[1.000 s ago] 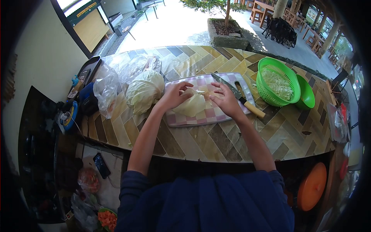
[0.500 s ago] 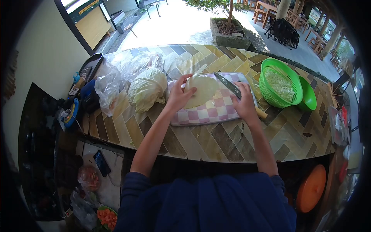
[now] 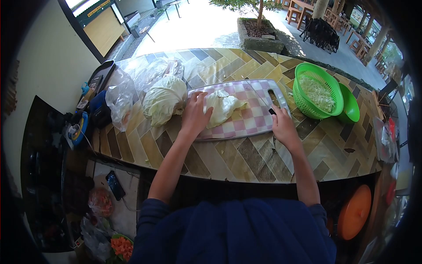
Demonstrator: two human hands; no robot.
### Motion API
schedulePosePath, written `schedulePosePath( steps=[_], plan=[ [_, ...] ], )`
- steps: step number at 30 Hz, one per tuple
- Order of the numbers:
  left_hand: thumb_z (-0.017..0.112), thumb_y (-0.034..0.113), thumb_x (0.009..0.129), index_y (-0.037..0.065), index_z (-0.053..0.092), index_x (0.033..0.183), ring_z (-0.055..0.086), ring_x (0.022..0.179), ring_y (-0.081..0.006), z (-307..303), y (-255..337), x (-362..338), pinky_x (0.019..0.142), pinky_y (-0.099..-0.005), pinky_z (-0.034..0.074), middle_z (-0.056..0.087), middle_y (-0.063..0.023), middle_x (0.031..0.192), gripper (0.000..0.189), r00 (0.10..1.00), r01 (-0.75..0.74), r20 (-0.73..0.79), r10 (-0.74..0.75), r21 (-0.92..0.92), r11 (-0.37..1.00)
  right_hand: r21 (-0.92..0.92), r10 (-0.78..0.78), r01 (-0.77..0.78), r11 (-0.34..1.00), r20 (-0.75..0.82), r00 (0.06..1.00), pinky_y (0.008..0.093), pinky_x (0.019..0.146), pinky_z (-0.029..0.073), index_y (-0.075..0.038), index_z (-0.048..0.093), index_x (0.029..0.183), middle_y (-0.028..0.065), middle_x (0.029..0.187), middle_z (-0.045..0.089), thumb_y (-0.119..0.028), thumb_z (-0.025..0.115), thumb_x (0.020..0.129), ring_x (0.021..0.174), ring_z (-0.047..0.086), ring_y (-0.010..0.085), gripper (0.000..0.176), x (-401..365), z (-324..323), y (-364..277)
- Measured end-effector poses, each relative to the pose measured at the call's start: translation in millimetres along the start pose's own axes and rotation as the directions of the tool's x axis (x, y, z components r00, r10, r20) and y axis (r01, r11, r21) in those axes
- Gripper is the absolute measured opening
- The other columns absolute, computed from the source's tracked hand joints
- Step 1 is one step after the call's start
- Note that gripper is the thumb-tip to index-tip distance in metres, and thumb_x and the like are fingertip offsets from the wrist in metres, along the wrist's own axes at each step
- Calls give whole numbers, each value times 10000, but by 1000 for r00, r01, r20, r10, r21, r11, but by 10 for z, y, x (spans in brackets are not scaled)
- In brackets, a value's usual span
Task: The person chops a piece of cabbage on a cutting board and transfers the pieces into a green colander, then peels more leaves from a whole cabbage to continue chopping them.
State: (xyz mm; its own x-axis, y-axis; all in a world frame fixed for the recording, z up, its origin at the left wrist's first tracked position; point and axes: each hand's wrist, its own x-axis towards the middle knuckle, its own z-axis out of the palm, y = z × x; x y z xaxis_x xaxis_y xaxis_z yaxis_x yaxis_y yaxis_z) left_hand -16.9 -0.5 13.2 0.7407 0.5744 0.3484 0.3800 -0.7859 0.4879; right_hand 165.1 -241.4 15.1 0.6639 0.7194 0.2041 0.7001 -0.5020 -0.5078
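Note:
A folded pale cabbage leaf [image 3: 222, 108] lies on the pink-and-white checkered cutting board [image 3: 239, 128]. My left hand [image 3: 196, 112] is at the board's left side, fingers apart, beside the leaf's left edge. In my right hand [image 3: 285, 127] is the black handle of a knife [image 3: 257, 94], whose thin blade points up and left over the board. A cabbage head [image 3: 165, 100] sits left of the board. To its right stands a green basket [image 3: 317, 94] of shredded cabbage.
Clear plastic bags [image 3: 119, 99] lie left of the cabbage head. A green bowl [image 3: 349, 103] is partly behind the basket. Below the tiled counter [image 3: 259, 163] are a phone [image 3: 115, 185] at left and an orange lid [image 3: 354, 212] at right.
The leaf, spread flat before, is now folded and smaller in outline. My left hand has moved slightly left and down. My right hand and the knife have shifted, the blade now seen edge-on.

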Motion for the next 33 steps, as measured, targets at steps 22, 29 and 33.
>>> schedulePosePath(
  steps=[22,29,33],
  plan=[
    [741,434,762,42,627,1190,494,1228,-286,380,-76,-123,1019,-422,382,568,-97,1290,592,996,-87,1,87,23,996,167,-186,134,977,349,918,490,778,489,42,302,1442,279,1063,492,-63,462,905,868,590,451,570,-651,47,-886],
    [729,440,766,43,618,1219,463,1235,-258,396,-24,-142,1039,-405,336,549,-75,1305,612,999,-43,7,42,29,999,171,-185,129,977,366,912,497,784,493,61,285,1440,296,1090,488,-34,461,874,866,591,458,600,-634,15,-907],
    [718,435,776,49,618,1223,454,1233,-247,398,-32,-134,1032,-396,329,545,-65,1307,599,999,-47,19,46,29,998,123,-185,149,981,381,906,500,790,497,56,282,1444,302,1104,498,-20,461,856,870,598,460,619,-534,161,-895]
  ],
)
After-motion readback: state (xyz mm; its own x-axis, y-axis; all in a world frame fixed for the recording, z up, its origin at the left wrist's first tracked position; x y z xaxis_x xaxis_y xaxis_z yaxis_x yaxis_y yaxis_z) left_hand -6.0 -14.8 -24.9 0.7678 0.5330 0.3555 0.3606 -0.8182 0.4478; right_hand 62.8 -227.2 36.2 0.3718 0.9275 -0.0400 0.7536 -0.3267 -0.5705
